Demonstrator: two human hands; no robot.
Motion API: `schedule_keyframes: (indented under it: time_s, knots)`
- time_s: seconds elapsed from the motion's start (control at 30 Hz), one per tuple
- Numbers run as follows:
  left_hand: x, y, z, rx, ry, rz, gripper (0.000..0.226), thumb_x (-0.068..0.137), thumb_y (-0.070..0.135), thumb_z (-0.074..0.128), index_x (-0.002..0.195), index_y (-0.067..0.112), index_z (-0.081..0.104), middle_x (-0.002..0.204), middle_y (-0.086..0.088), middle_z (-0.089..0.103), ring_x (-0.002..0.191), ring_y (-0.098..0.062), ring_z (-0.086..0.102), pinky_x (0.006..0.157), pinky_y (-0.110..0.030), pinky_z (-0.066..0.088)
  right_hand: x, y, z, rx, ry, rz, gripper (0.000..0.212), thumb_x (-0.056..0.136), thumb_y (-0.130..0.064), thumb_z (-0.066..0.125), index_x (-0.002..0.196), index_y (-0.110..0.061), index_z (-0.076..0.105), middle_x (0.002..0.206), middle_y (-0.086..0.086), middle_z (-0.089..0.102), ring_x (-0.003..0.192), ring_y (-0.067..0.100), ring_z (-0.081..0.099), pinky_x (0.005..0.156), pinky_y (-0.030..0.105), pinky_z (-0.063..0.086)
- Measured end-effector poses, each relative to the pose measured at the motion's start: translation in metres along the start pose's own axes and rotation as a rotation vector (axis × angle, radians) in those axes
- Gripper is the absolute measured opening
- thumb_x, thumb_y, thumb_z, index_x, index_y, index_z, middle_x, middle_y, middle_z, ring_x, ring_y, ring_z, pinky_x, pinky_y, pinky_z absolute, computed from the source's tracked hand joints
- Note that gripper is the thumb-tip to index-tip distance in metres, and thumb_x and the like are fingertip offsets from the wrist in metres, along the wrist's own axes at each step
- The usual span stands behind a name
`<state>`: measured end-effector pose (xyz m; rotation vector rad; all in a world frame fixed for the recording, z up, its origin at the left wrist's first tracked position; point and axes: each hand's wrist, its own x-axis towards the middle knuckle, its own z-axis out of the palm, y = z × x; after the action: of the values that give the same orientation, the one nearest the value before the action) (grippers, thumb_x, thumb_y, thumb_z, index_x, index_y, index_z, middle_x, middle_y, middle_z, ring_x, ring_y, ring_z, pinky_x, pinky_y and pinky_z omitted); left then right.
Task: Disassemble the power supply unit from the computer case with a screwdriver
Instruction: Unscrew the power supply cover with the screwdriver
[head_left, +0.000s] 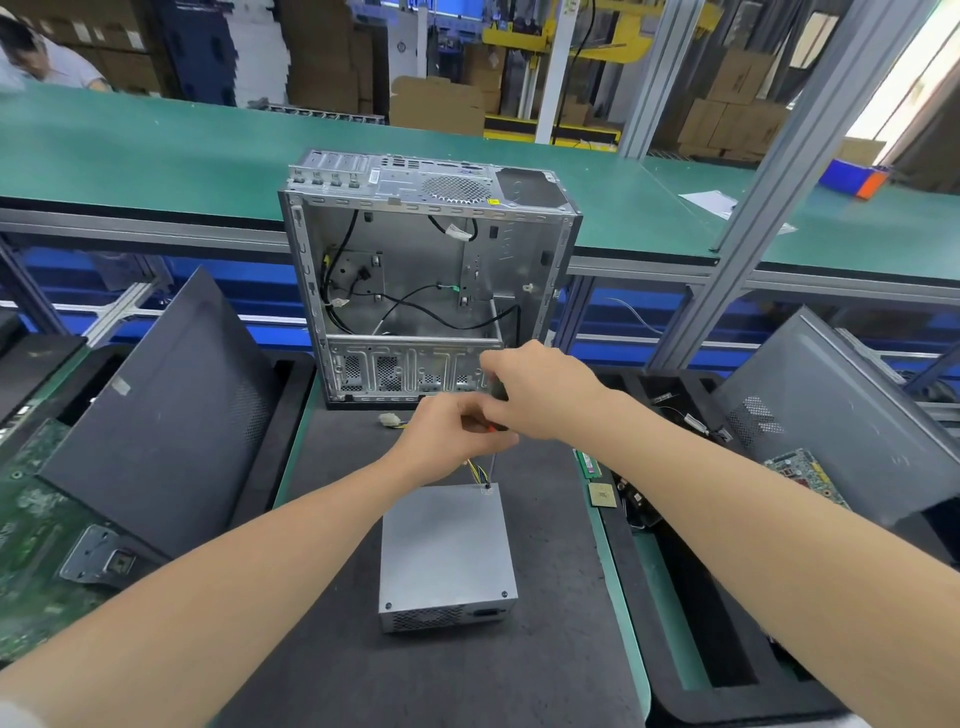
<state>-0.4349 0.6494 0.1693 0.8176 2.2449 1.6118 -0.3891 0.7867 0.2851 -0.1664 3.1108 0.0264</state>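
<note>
The grey power supply unit (447, 551) lies flat on the dark mat, out of the open silver computer case (415, 270) that stands behind it. Coloured wires (478, 472) leave its far edge. A screwdriver (492, 460) stands upright with its tip on a screw at the unit's far right corner. My right hand (540, 389) grips the dark handle from above. My left hand (447, 436) pinches the screwdriver just below the handle, where a bit of red shows. A white connector (388, 419) lies on the mat in front of the case.
Dark side panels lean left (156, 415) and right (841, 415). Green circuit boards (31, 519) lie at the left. A memory stick (587, 463), a CPU chip (602, 493) and a board (805, 473) lie in the right tray. Behind runs a green conveyor (156, 156), with a person at the far left.
</note>
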Motion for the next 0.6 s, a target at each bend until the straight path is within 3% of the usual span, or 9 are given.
schedule_keyframes:
  time_s: [0.1, 0.23, 0.4, 0.47, 0.53, 0.6]
  knots:
    - [-0.001, 0.0, -0.005, 0.022, -0.002, -0.014, 0.011, 0.079, 0.033, 0.084, 0.083, 0.039, 0.075, 0.084, 0.012, 0.077, 0.082, -0.003, 0.072, 0.074, -0.019, 0.053, -0.003, 0.002, -0.003, 0.118, -0.046, -0.057, 0.016, 0.095, -0.03, 0.058, 0.108, -0.021, 0.058, 0.095, 0.001, 0.062, 0.083, 0.028, 0.061, 0.064, 0.035, 0.05]
    - [-0.004, 0.005, -0.008, 0.04, 0.001, -0.028, 0.021, 0.079, 0.03, 0.085, 0.081, 0.048, 0.074, 0.08, 0.017, 0.077, 0.076, 0.006, 0.069, 0.068, -0.009, 0.048, -0.005, 0.003, -0.007, 0.176, -0.111, -0.129, 0.018, 0.088, -0.017, 0.063, 0.105, -0.02, 0.059, 0.103, 0.005, 0.056, 0.095, 0.027, 0.057, 0.078, 0.044, 0.055]
    - [-0.002, 0.001, -0.005, 0.059, 0.005, -0.009, 0.02, 0.077, 0.029, 0.087, 0.074, 0.044, 0.074, 0.075, 0.016, 0.076, 0.068, 0.01, 0.064, 0.063, -0.007, 0.045, -0.006, 0.003, -0.009, 0.23, -0.131, -0.177, 0.019, 0.078, -0.009, 0.072, 0.095, -0.016, 0.067, 0.095, -0.002, 0.055, 0.084, 0.012, 0.051, 0.072, 0.032, 0.051]
    - [0.0, 0.0, -0.004, 0.063, 0.024, -0.014, 0.01, 0.071, 0.041, 0.083, 0.075, 0.036, 0.075, 0.074, 0.011, 0.076, 0.066, 0.003, 0.063, 0.062, -0.015, 0.047, -0.006, 0.003, -0.009, 0.224, -0.119, -0.184, 0.018, 0.08, -0.015, 0.07, 0.098, -0.017, 0.066, 0.094, -0.002, 0.056, 0.089, 0.016, 0.054, 0.073, 0.035, 0.053]
    - [0.001, 0.0, -0.003, 0.101, 0.035, -0.007, 0.034, 0.063, 0.051, 0.071, 0.079, 0.022, 0.074, 0.071, 0.0, 0.071, 0.062, -0.009, 0.054, 0.06, -0.028, 0.044, -0.007, 0.001, -0.006, 0.12, -0.044, -0.131, 0.021, 0.086, -0.032, 0.063, 0.102, -0.018, 0.059, 0.091, 0.0, 0.055, 0.089, 0.024, 0.058, 0.07, 0.038, 0.053]
    - [0.001, 0.0, -0.002, 0.107, 0.041, 0.018, 0.041, 0.061, 0.051, 0.067, 0.076, 0.013, 0.07, 0.067, -0.007, 0.064, 0.061, -0.011, 0.043, 0.058, -0.031, 0.036, -0.007, -0.002, 0.003, -0.1, 0.073, -0.04, 0.034, 0.092, -0.052, 0.052, 0.095, -0.017, 0.051, 0.077, 0.0, 0.046, 0.077, 0.029, 0.055, 0.063, 0.036, 0.046]
